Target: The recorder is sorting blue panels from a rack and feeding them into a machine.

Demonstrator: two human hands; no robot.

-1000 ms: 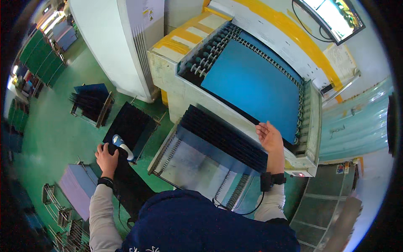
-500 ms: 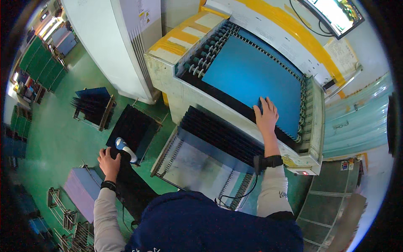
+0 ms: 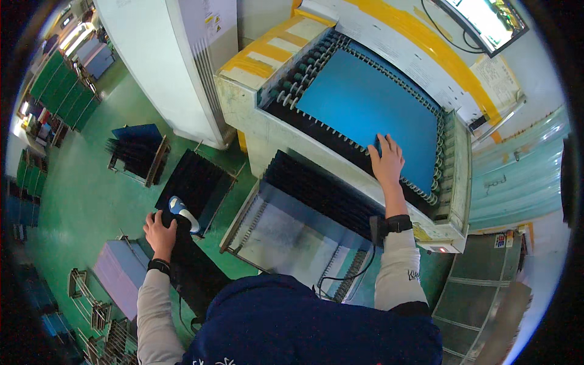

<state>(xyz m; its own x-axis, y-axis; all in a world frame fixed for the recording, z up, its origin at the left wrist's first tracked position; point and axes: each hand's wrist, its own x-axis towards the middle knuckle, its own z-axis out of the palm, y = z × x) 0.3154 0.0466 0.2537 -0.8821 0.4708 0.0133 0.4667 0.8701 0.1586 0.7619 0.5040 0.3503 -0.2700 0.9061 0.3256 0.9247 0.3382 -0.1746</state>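
A flat blue panel (image 3: 365,91) lies on the roller bed of a pale machine in front of me. My right hand (image 3: 387,159) is at the panel's near edge, palm down with the fingers apart. Its fingertips rest on or just over the panel; whether they press on it I cannot tell. My left hand (image 3: 160,234) lies over my dark-trousered knee, fingers apart and holding nothing. Below the machine's front side stands a rack (image 3: 243,222) with several dark panels (image 3: 322,191) upright in slots.
A dark panel stack (image 3: 193,187) stands on the floor near my shoe (image 3: 184,214), with another loaded rack (image 3: 139,155) beyond. A white cabinet (image 3: 155,67) rises behind. A screen (image 3: 483,24) hangs at upper right. Wire racks (image 3: 94,304) stand lower left.
The blue panel has slid slightly away from me on the rollers, and a row of rollers now shows along its near edge. My right hand stays by that edge; my left stays on the knee.
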